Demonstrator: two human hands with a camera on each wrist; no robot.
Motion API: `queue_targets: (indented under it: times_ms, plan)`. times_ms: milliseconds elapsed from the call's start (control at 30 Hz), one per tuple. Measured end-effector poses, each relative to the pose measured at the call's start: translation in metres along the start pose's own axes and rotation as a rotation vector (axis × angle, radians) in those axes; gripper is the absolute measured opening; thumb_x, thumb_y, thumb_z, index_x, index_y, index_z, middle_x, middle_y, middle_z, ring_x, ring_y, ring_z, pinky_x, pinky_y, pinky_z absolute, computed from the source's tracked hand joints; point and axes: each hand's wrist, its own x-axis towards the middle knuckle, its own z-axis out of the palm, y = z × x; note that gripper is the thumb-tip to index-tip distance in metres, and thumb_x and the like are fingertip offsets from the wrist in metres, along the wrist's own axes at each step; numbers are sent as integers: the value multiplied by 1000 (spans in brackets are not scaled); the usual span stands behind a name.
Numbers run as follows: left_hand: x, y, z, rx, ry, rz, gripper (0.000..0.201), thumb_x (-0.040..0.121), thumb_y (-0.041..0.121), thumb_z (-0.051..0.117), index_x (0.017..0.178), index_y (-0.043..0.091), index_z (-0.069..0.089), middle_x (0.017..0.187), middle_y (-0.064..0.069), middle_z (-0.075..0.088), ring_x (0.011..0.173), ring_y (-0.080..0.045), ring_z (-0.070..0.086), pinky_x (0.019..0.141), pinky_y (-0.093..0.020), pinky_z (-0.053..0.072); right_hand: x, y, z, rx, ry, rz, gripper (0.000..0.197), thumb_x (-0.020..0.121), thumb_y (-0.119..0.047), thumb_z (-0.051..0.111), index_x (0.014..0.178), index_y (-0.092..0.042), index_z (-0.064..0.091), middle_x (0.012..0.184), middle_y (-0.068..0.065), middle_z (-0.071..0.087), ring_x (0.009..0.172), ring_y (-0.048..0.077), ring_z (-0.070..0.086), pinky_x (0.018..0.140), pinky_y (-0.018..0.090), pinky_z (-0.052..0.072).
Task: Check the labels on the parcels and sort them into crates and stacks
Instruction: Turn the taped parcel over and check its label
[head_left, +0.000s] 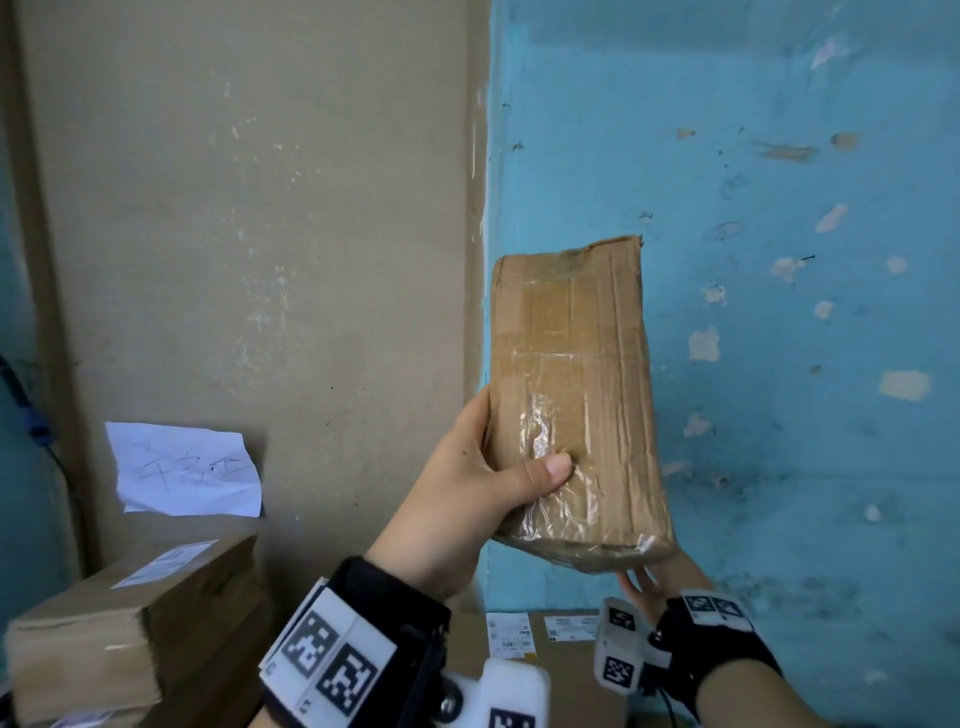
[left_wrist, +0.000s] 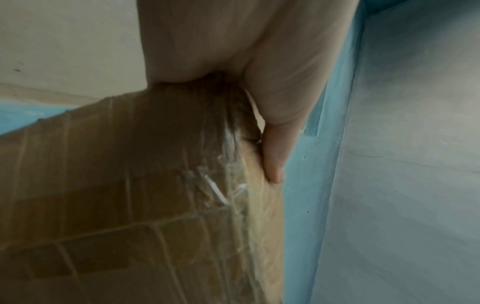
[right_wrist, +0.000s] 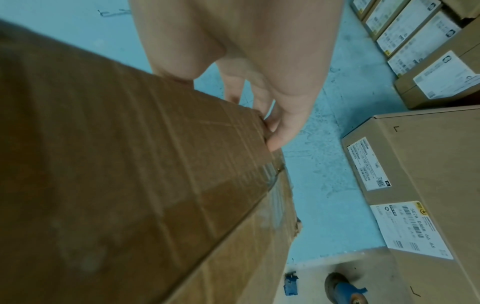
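Observation:
A flat brown cardboard parcel (head_left: 576, 400) wrapped in clear tape is held upright in front of the blue wall, with no label on the face I see. My left hand (head_left: 467, 488) grips its lower left edge, thumb pressed on the front face. My right hand (head_left: 657, 577) holds the bottom right corner from underneath, fingers curled on the corner. In the left wrist view the parcel (left_wrist: 135, 195) fills the lower left, with my thumb (left_wrist: 275, 156) on its edge. In the right wrist view the parcel (right_wrist: 116, 174) fills the left, and my fingertips (right_wrist: 280, 133) pinch its corner.
A stack of brown boxes (head_left: 135, 629) stands at lower left under a handwritten paper sign (head_left: 182, 470). A large labelled carton (head_left: 545, 639) lies below my hands; it also shows as the carton (right_wrist: 426, 195) at right. A row of small labelled boxes (right_wrist: 415, 41) lines the floor.

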Motion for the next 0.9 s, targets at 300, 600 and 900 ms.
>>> queue_targets:
  times_ms: [300, 600, 900]
  plan:
    - [-3, 18, -19, 456, 124, 152, 80, 68, 52, 80, 134, 54, 34, 125, 39, 52, 118, 20, 47, 101, -13, 42, 7, -14, -9, -24, 59, -6, 16, 90, -25, 67, 87, -11, 62, 92, 4, 63, 85, 18, 57, 78, 38, 49]
    - [-4, 25, -53, 593, 199, 18, 71, 89, 35, 61, 151, 35, 27, 150, 18, 35, 135, 5, 34, 101, -4, 30, -4, -58, -12, -115, 26, -260, 14, 95, -11, 58, 82, -16, 57, 67, -1, 71, 85, 13, 58, 95, 41, 42]
    - [12, -17, -78, 100, 369, -200, 84, 74, 34, 77, 144, 49, 33, 130, 11, 55, 106, -12, 61, 70, -30, 54, -26, -73, -9, -155, -26, -686, 16, 98, -15, 54, 83, -20, 55, 83, -8, 62, 82, 3, 52, 73, 26, 40]
